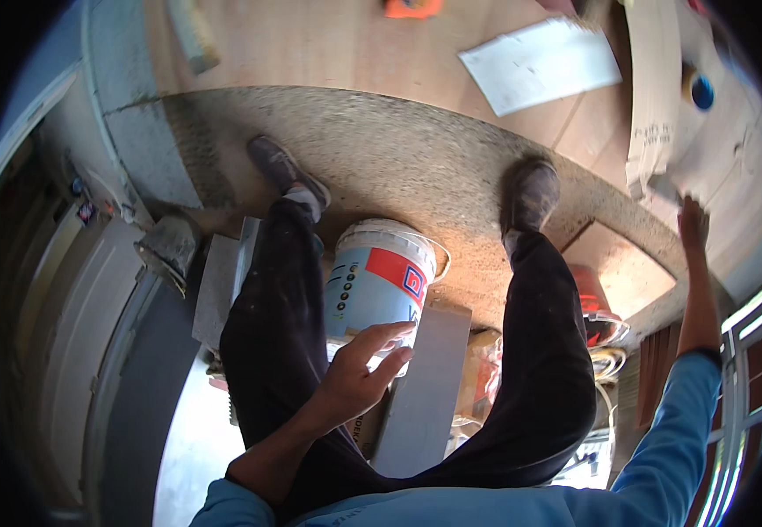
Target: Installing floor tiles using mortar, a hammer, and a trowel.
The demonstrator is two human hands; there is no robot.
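Observation:
My left hand (365, 369) hangs in front of my lap, thumb and fingers apart, holding nothing. Just beyond its fingertips is a white and light-blue plastic bucket (354, 283) with a red patch and a wire handle, standing between my legs. Far out to the right, my right hand (693, 224) is stretched forward with its fingers closed. Beside those fingers lies a small grey, flat, blade-like piece (664, 187); whether I grip it cannot be made out. A long strip of cardboard (655, 97) runs right next to it.
Wooden boards (328, 53) lie ahead, with a white sheet (543, 66) and an orange object (412, 7) on them. A red bucket (590, 294) stands by my right leg, a dusty container (170, 250) at left. A grey panel (429, 378) leans below me.

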